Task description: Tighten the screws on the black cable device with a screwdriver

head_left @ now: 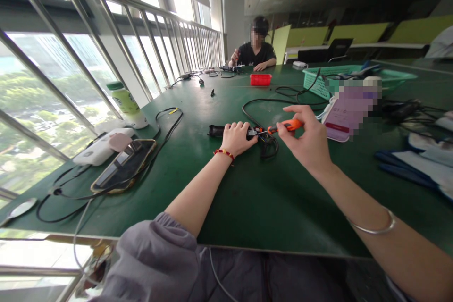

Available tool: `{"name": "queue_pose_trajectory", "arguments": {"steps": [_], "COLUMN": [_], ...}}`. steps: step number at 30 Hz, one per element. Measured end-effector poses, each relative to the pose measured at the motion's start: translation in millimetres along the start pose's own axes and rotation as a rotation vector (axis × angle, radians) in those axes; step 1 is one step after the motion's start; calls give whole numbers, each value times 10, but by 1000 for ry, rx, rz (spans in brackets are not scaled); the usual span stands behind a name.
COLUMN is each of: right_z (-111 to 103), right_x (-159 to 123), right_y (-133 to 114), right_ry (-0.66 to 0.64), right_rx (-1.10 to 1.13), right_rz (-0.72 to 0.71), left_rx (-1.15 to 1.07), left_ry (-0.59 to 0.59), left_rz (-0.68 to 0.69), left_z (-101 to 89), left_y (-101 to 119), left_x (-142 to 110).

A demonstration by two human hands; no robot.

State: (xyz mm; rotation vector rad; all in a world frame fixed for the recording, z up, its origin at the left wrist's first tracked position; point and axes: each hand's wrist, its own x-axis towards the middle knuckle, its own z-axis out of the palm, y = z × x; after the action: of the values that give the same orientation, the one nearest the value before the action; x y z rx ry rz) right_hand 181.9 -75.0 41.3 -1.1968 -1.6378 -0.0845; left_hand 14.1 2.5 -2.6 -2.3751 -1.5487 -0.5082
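My left hand (237, 139) is wrapped over a black tube-shaped device (215, 131) and holds it down on the green table (255, 207). Its right end shows metal and orange parts with dark wires (271, 144) around them. Pinched in my right hand (309, 144) is an orange-handled screwdriver (290, 125). The shaft points left, its tip at the metal end of the device beside my left fingertips. Whether the tip sits in a screw is too small to tell.
A phone (123, 166), white power bank (102, 146), cup (128, 104) and spoon (21, 208) are at the left. Rightward are a propped phone (341, 118), teal basket (314, 82) and gloves (421, 165). A red box (261, 79) stands ahead; a co-worker (256, 49) sits opposite.
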Motion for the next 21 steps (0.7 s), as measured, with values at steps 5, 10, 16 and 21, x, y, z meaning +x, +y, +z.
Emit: {"name": "queue_pose_trajectory", "arguments": {"steps": [5,10,16,21], "right_z": [3,7,15,7], "right_x": [4,-6,-6,0], "right_y": [9,11,16,27], "right_ry": [31,-38,54,-8], "right_rx": [7,-31,-2,-25], "right_rz": [-49,69,-58,45], "left_rx": [2,6,-10,-11], "left_ry": [-12,-32,-31,-36], "left_rz": [42,85,99,108], "left_z": [0,9,10,9], "left_y": [-55,-99,-110,-121], "left_x": [9,16,15,19]}}
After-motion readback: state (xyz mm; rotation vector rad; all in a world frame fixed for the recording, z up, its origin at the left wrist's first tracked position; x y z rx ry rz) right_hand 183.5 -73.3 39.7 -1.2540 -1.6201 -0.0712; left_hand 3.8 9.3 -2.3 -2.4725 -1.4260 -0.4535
